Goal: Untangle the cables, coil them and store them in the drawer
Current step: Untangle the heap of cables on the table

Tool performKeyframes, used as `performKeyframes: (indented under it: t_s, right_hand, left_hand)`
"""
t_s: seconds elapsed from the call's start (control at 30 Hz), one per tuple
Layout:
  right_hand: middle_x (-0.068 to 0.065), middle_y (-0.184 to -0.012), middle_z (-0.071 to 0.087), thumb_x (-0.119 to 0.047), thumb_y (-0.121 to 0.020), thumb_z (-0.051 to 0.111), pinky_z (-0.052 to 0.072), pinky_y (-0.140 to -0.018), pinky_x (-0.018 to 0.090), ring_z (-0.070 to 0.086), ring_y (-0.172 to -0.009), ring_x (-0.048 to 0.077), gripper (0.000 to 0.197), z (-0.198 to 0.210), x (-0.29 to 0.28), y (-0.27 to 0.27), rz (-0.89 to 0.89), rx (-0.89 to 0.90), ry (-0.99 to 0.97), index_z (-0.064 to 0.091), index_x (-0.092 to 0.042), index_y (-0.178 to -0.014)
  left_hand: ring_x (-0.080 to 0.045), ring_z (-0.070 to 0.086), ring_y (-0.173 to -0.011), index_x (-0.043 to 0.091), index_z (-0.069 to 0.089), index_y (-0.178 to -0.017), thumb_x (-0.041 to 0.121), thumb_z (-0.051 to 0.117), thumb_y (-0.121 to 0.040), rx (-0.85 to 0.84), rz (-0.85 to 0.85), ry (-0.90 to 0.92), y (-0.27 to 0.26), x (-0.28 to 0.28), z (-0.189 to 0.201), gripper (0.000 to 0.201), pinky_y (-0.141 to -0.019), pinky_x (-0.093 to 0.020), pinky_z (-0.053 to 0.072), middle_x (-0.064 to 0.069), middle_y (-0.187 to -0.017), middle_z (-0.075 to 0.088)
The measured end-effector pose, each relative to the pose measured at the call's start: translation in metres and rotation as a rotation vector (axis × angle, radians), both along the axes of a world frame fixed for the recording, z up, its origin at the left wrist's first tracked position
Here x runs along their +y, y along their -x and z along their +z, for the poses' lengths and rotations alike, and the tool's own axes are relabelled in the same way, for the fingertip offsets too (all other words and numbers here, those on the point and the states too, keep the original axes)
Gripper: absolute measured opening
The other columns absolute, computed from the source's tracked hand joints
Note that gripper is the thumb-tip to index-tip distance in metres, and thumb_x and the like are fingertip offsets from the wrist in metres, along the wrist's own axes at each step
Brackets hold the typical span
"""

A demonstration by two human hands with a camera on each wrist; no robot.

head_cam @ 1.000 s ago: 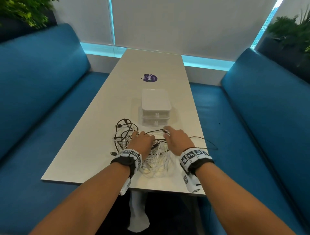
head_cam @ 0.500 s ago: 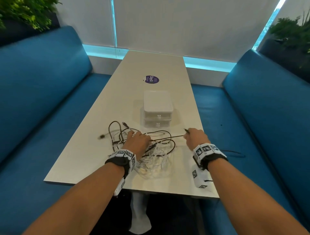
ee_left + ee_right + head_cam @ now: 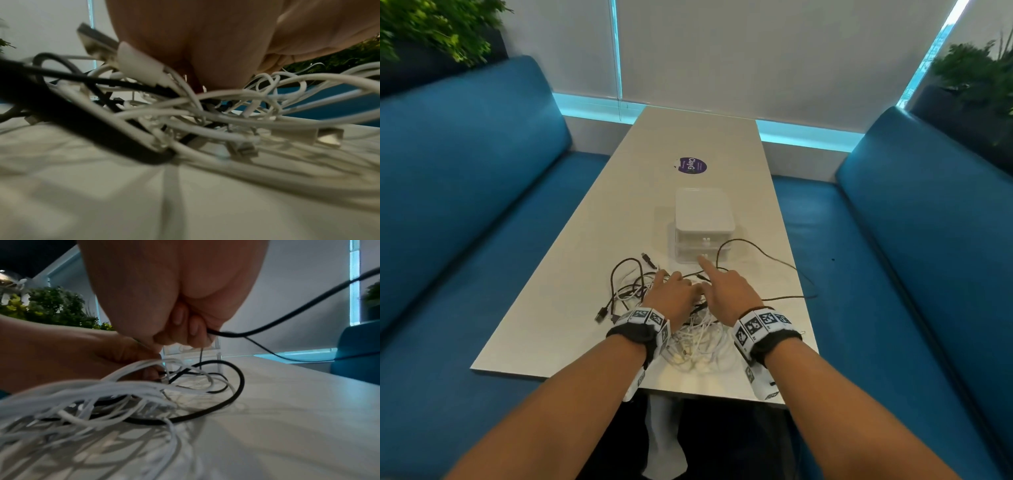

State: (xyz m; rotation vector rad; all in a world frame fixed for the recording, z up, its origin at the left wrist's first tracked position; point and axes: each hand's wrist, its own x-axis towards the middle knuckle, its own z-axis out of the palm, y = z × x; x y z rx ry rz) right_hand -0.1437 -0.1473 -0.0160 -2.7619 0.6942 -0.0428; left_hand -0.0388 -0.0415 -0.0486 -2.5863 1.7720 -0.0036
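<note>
A tangle of white cables point(image 3: 698, 342) and dark cables point(image 3: 626, 274) lies on the near end of the white table point(image 3: 544, 329). My left hand point(image 3: 674, 291) sits on top of the tangle with its fingers curled down into the strands point(image 3: 150, 374). My right hand point(image 3: 726, 291) is right beside it, index finger stretched toward the drawer unit point(image 3: 703, 212). In the right wrist view its other fingers point(image 3: 185, 331) grip a black cable point(image 3: 287, 316). That cable point(image 3: 756, 251) arcs up past the drawer fronts and trails off to the right. Both drawers look closed.
A purple round sticker point(image 3: 692, 165) lies beyond the drawer unit. Blue sofas point(image 3: 465, 205) point(image 3: 914, 240) flank the table on both sides. Planters point(image 3: 431, 27) point(image 3: 976, 78) stand behind them. A black plug point(image 3: 601, 313) lies left of the tangle.
My right hand, out to the right half a second ago with the black cable pulled taut, has come back beside my left hand. The cable now hangs in a slack loop.
</note>
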Motion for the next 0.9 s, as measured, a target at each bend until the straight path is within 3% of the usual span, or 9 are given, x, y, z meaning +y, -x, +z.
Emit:
performKeyframes:
  t_s: [0.1, 0.17, 0.23, 0.33, 0.43, 0.57, 0.73, 0.8, 0.9]
  right_hand:
    - [0.012, -0.103, 0.067, -0.028, -0.100, 0.040, 0.054, -0.080, 0.042, 0.064, -0.094, 0.032, 0.029, -0.012, -0.007, -0.001, -0.033, 0.047, -0.064, 0.062, -0.022, -0.117]
    - [0.012, -0.096, 0.068, -0.028, -0.100, 0.043, 0.051, -0.074, 0.037, 0.064, -0.090, 0.032, 0.025, -0.015, -0.011, 0.002, -0.017, 0.079, -0.077, 0.065, -0.015, -0.098]
    - [0.013, -0.093, 0.068, -0.027, -0.100, 0.045, 0.047, -0.071, 0.035, 0.062, -0.088, 0.031, 0.024, -0.014, -0.013, 0.003, -0.021, 0.069, -0.119, 0.064, -0.013, -0.092]
    - [0.012, -0.093, 0.067, -0.027, -0.098, 0.049, 0.049, -0.073, 0.035, 0.062, -0.088, 0.032, 0.022, -0.005, -0.018, 0.004, -0.065, 0.047, -0.159, 0.067, -0.015, -0.095]
    - [0.013, -0.097, 0.066, -0.028, -0.100, 0.046, 0.054, -0.077, 0.039, 0.063, -0.087, 0.032, 0.026, 0.005, -0.043, 0.021, -0.219, 0.048, -0.097, 0.067, -0.014, -0.105]
    - [0.009, -0.097, 0.059, -0.024, -0.100, 0.042, 0.052, -0.078, 0.037, 0.058, -0.083, 0.029, 0.025, 0.015, -0.066, 0.045, -0.362, 0.142, -0.014, 0.063, -0.012, -0.108]
    - [0.014, -0.113, 0.063, -0.037, -0.102, 0.042, 0.053, -0.087, 0.043, 0.062, -0.100, 0.034, 0.034, 0.014, -0.030, 0.027, -0.198, 0.032, -0.059, 0.054, -0.024, -0.131]
    - [0.012, -0.112, 0.064, -0.038, -0.101, 0.046, 0.053, -0.087, 0.043, 0.063, -0.100, 0.033, 0.033, 0.011, -0.013, 0.015, -0.085, 0.022, -0.102, 0.059, -0.027, -0.129]
    - [0.009, -0.110, 0.068, -0.032, -0.097, 0.051, 0.053, -0.087, 0.042, 0.063, -0.103, 0.031, 0.026, 0.004, 0.003, -0.001, 0.000, 0.029, -0.127, 0.066, -0.022, -0.116]
  left_hand:
    - [-0.022, 0.048, -0.111, 0.027, 0.056, -0.118, 0.016, 0.047, -0.096, 0.001, -0.021, 0.033, -0.001, 0.002, -0.004, 0.026, -0.107, -0.050, 0.025, 0.005, -0.105, 0.064]
    - [-0.021, 0.050, -0.110, 0.028, 0.056, -0.111, 0.014, 0.047, -0.096, 0.004, -0.032, 0.057, -0.001, 0.003, -0.006, 0.022, -0.107, -0.049, 0.026, 0.006, -0.104, 0.064]
    - [-0.021, 0.052, -0.109, 0.028, 0.053, -0.105, 0.012, 0.047, -0.095, 0.015, -0.030, 0.080, 0.000, 0.004, -0.008, 0.020, -0.108, -0.048, 0.026, 0.007, -0.103, 0.064]
    - [-0.022, 0.052, -0.110, 0.025, 0.051, -0.106, 0.015, 0.043, -0.099, 0.028, -0.030, 0.086, -0.001, 0.004, -0.008, 0.015, -0.109, -0.048, 0.026, 0.005, -0.108, 0.064]
    - [-0.022, 0.052, -0.113, 0.025, 0.053, -0.104, 0.024, 0.036, -0.104, 0.052, 0.034, 0.066, -0.014, 0.010, -0.005, 0.017, -0.109, -0.049, 0.025, 0.003, -0.111, 0.064]
    - [-0.022, 0.052, -0.114, 0.027, 0.056, -0.105, 0.019, 0.041, -0.101, 0.023, 0.044, 0.033, -0.022, 0.016, -0.005, 0.017, -0.107, -0.048, 0.026, 0.004, -0.111, 0.065]
    - [-0.023, 0.050, -0.113, 0.027, 0.055, -0.107, 0.014, 0.046, -0.094, 0.002, 0.067, -0.015, -0.015, 0.007, -0.006, 0.019, -0.107, -0.049, 0.026, 0.004, -0.109, 0.065]
    - [-0.023, 0.050, -0.111, 0.026, 0.055, -0.108, 0.015, 0.046, -0.094, -0.006, 0.041, -0.018, -0.013, 0.006, -0.005, 0.020, -0.106, -0.049, 0.026, 0.003, -0.107, 0.064]
    - [-0.022, 0.052, -0.110, 0.025, 0.057, -0.106, 0.019, 0.045, -0.094, -0.019, -0.003, 0.006, -0.009, 0.006, -0.002, 0.019, -0.105, -0.047, 0.029, 0.004, -0.104, 0.063]
